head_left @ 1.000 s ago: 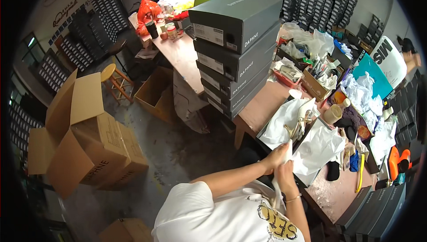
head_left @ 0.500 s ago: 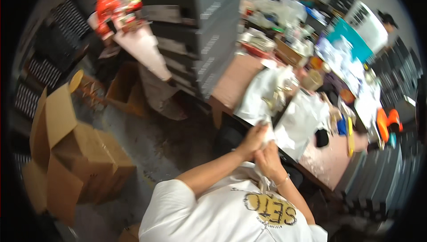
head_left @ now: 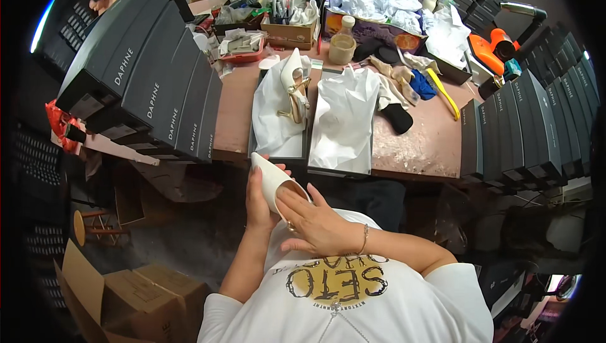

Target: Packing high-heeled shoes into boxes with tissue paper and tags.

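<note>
White shoe (head_left: 269, 177) between both hands (head_left: 257, 201) (head_left: 323, 224)

Passable tabletop (head_left: 420, 152) right of paper-lined boxes (head_left: 341, 171); left box stack (head_left: 145, 90), right box stack (head_left: 512, 130) block sides.

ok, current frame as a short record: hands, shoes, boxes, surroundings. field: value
left hand: left hand grips held shoe near its toe
right hand: right hand, fingers inside the shoe's opening, thumb spread
held shoe: white, pointed toe facing the table, off the tabletop
second shoe: second shoe lies on white paper in left box
right box: right box holds white paper, no shoe visible
behind boxes: jar
far right: yellow strip
sides: dark box stacks, left and right
</note>
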Tool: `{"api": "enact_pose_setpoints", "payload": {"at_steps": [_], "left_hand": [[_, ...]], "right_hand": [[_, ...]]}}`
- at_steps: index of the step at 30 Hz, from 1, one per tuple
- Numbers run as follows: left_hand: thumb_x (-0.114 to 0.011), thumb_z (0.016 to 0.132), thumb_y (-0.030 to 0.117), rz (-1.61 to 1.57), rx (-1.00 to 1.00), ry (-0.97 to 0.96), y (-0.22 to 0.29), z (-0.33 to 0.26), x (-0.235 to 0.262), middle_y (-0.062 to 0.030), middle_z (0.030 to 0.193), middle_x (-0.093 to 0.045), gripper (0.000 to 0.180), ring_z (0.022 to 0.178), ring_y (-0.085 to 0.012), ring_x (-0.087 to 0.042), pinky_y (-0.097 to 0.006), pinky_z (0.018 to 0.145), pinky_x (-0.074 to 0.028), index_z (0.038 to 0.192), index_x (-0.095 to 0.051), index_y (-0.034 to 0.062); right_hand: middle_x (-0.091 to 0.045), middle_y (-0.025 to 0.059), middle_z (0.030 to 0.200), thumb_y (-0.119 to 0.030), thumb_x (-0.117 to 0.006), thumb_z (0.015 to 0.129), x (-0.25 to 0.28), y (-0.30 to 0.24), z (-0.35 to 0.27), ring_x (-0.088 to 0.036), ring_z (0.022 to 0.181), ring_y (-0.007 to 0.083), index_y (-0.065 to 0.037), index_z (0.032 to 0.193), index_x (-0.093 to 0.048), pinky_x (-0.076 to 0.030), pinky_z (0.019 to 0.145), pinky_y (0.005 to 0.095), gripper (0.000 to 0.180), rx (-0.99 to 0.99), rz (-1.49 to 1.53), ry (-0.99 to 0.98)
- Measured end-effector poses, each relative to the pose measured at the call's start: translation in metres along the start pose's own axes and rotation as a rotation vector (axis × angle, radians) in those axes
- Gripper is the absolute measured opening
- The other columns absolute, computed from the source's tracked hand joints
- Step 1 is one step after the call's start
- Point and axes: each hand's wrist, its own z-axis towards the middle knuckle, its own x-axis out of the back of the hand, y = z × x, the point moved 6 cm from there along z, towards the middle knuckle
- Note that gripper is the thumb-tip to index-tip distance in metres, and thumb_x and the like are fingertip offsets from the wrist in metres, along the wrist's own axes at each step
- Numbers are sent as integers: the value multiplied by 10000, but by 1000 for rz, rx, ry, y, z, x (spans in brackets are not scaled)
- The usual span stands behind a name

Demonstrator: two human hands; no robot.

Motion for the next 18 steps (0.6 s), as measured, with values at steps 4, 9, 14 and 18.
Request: {"api": "enact_pose_setpoints", "payload": {"at_steps": [4,9,14,18], "left_hand": [[-430,967,456,84,15,12,6,10,-13,-131,1086,-574,545,1000,-229,-584,-388,855,-516,1359,-378,82],[-423,980,433,85,48,-75,3,7,-23,-152,1116,-579,543,1006,-241,-602,-387,885,-507,1371,-354,63],[-584,934,236,-104,225,67,-43,-17,-10,-115,1137,-558,481,1042,-192,-574,-356,876,-508,1318,-375,35],[-588,878,166,-173,274,91,-52,-6,-19,-97,1030,-614,344,915,-205,-631,-346,795,-541,1177,-508,16]], "right_hand": [[-463,268,1230,-614,-419,900,-7,32,28,-416,1221,405,73,1200,-452,-204,1050,653,751,-93,-84,-116],[-476,255,1199,-585,-473,890,10,26,24,-427,1206,398,70,1155,-480,-267,1056,587,707,-31,-16,-192],[-498,187,1301,-460,-490,936,22,45,-11,-496,1181,347,-9,1262,-519,-349,1043,453,557,16,248,-168],[-610,167,1171,-170,-562,911,85,147,23,-618,982,350,-18,1161,-603,-478,919,385,296,-418,341,137]]}}
